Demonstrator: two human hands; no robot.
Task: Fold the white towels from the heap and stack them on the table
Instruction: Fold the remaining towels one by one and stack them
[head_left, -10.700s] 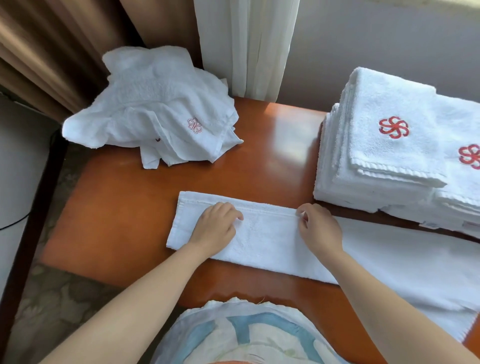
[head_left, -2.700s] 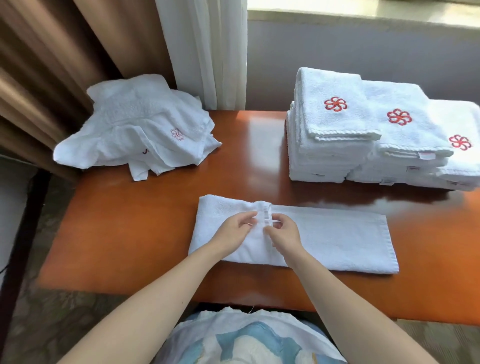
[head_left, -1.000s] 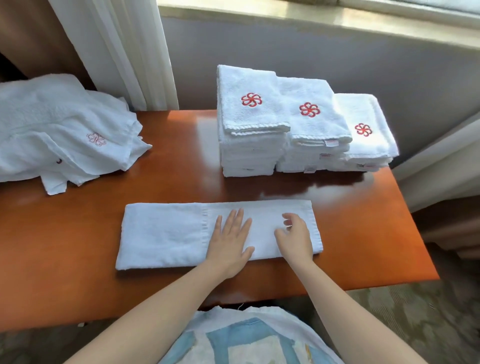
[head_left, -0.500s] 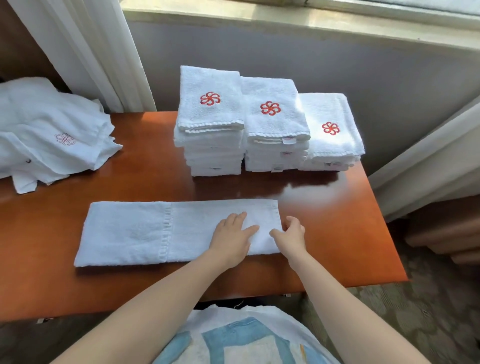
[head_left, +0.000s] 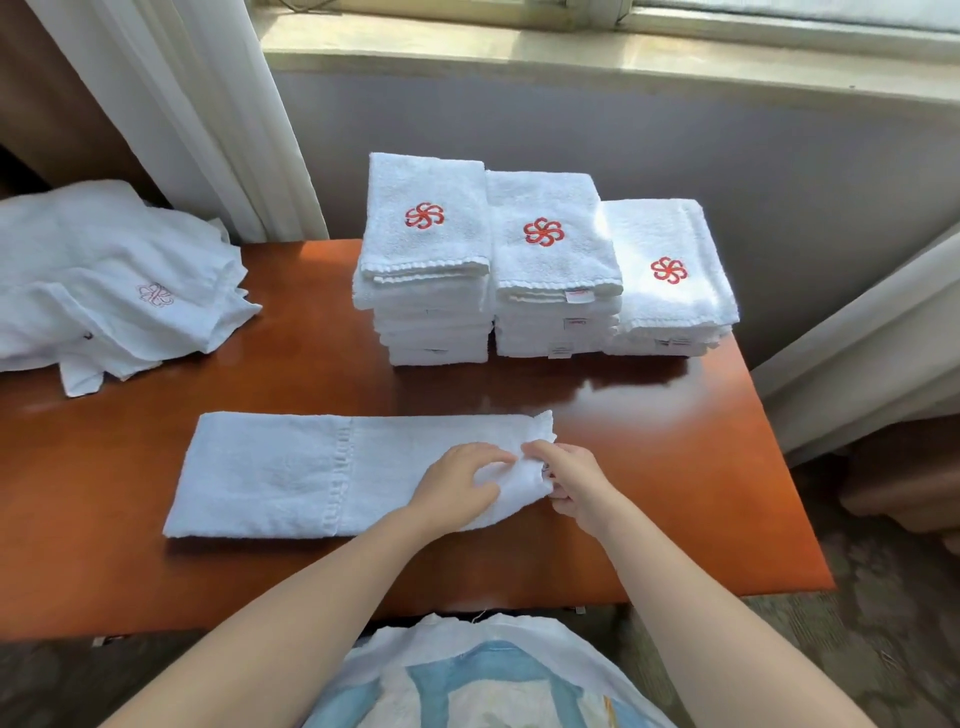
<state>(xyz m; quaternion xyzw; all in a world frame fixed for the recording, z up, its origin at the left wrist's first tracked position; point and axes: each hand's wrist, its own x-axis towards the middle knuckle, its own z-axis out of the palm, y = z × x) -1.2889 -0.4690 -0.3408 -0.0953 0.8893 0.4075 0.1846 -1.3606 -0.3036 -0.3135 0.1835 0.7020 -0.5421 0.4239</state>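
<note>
A white towel (head_left: 291, 470), folded into a long strip, lies across the front of the wooden table (head_left: 675, 452). My right hand (head_left: 574, 480) pinches the strip's right end, which is lifted and crumpled. My left hand (head_left: 457, 486) rests on the strip just left of that end, its fingers curled into the bunched cloth. The heap of unfolded white towels (head_left: 114, 280) sits at the table's far left. Three stacks of folded towels (head_left: 540, 270) with red flower logos stand side by side at the back.
White curtains (head_left: 197, 104) hang behind the heap and another curtain (head_left: 872, 332) at the right. A grey wall with a window sill (head_left: 623, 57) rises behind the stacks. The table's right edge drops to patterned carpet (head_left: 883, 623).
The strip's right end, flat a moment ago, is now raised and bunched between my hands. My left hand's fingers have curled from flat, and the view has shifted a little.
</note>
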